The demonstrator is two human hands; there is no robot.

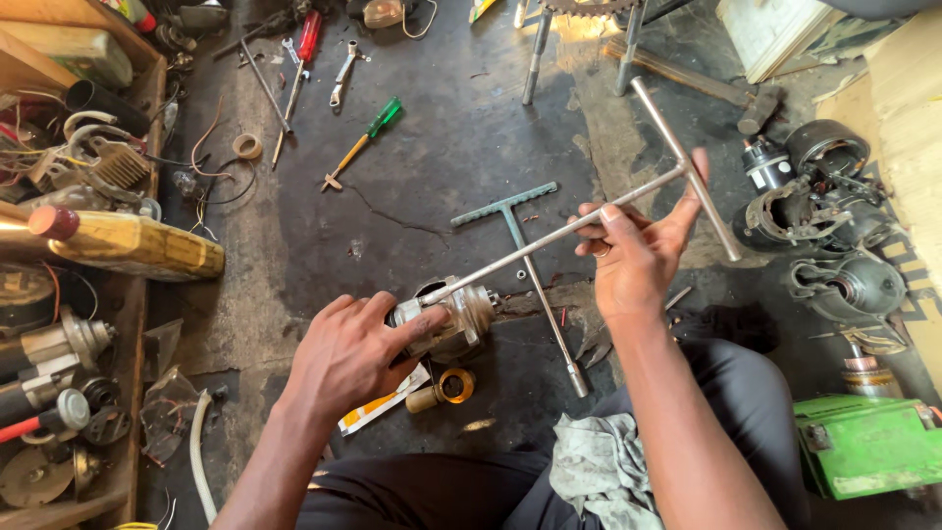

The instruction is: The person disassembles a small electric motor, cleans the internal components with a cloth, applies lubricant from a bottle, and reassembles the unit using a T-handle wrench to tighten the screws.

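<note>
The right hand (638,257) has its grip closed around the shaft of a silver T-handle wrench (579,224), right of the frame's centre. The wrench tip enters a small metal motor housing (459,316) at the centre, which the left hand (348,355) holds tightly from above. Beside them, a second T-wrench (535,270) lies on the dark floor (432,157). A grey rag (603,466) rests on the lap.

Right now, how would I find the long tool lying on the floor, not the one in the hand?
Start at the round metal motor part that the left hand grips on the dark floor. Just to its right lies a T-shaped wrench, running up from near the knee. Its crossbar is dull green, while the T-wrench held in the right hand is shiny silver all over.
</note>
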